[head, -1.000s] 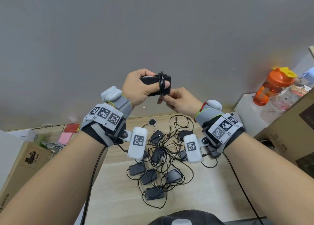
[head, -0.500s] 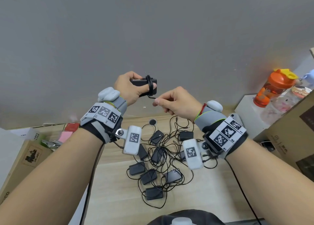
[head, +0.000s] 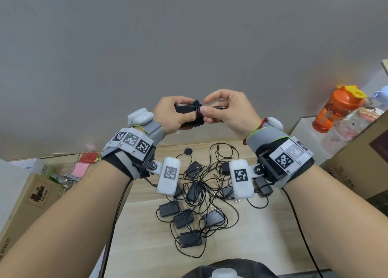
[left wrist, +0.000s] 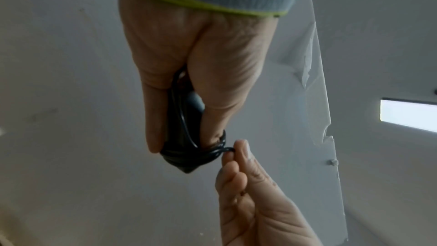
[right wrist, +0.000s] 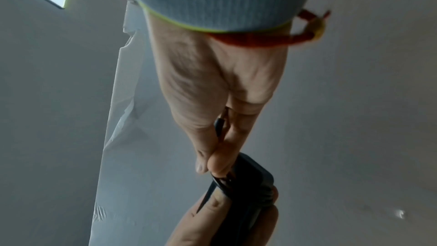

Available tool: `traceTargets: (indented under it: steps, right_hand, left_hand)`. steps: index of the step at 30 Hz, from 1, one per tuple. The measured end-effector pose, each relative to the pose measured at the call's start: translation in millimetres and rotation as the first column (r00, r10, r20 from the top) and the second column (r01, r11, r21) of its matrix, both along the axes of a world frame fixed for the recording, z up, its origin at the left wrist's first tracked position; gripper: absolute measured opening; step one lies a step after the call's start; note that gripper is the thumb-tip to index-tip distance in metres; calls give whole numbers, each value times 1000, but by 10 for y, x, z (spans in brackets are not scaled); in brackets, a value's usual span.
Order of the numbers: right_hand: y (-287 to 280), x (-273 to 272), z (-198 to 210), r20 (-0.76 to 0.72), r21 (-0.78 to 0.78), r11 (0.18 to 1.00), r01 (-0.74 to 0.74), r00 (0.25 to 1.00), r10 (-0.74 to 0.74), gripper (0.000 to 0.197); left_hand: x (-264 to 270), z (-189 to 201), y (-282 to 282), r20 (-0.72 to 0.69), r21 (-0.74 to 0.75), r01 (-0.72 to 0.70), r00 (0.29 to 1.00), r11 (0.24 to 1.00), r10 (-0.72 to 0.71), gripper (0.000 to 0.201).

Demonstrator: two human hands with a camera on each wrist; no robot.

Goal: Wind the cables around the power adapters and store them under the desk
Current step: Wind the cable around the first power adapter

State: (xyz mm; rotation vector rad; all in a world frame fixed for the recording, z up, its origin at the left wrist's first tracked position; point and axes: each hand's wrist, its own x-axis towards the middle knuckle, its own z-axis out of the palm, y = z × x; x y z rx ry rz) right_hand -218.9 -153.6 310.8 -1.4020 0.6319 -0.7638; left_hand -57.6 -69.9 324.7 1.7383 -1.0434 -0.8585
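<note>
My left hand (head: 176,118) grips a black power adapter (head: 185,108) held up in front of the grey wall, with its cable wound in a tight band (head: 197,114) around one end. My right hand (head: 225,112) pinches the cable's free end (head: 218,107) right beside the windings. In the left wrist view the adapter (left wrist: 182,137) sits between thumb and fingers, and the right fingertips (left wrist: 238,149) hold the cable tail (left wrist: 222,150). The right wrist view shows the plug end (right wrist: 220,124) in the pinch above the adapter (right wrist: 248,179). A tangle of several more black adapters (head: 201,206) lies on the wooden desk (head: 147,235) below.
Cardboard boxes stand at the left (head: 31,198) and right (head: 361,168). An orange bottle (head: 338,107) and a clear jar (head: 344,131) sit at the back right. Red and pink packets (head: 86,162) lie at the back left. A small round black disc (head: 189,151) rests behind the tangle.
The right hand has come back up to the adapter, taking the cable's free end to the windings. Both hands have shifted slightly to the right.
</note>
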Motion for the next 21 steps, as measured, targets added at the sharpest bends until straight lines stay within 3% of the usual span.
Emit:
traceTargets:
  steps: [7,9,13,21]
  right_hand:
    - [21,-26,10,100,46,998,-35,995,30,12]
    - [37,-34,15,102,59,997,-51,994,45,14]
    - [106,-18,-19,8,57,997,-59,998,59,35]
    - [163,61,-74,-150,120,992,-37,987,55,48]
  left_hand:
    - [2,-20,-36,-125,13,44,991,999,-42,28]
    - [1,-38,-40,-145,32,45,989,998,-40,32]
    - [-8,-62,-52,-194,55,8,981,998,2,38]
    - [-73,-7,-55,-282,41,-71,956,997,80,28]
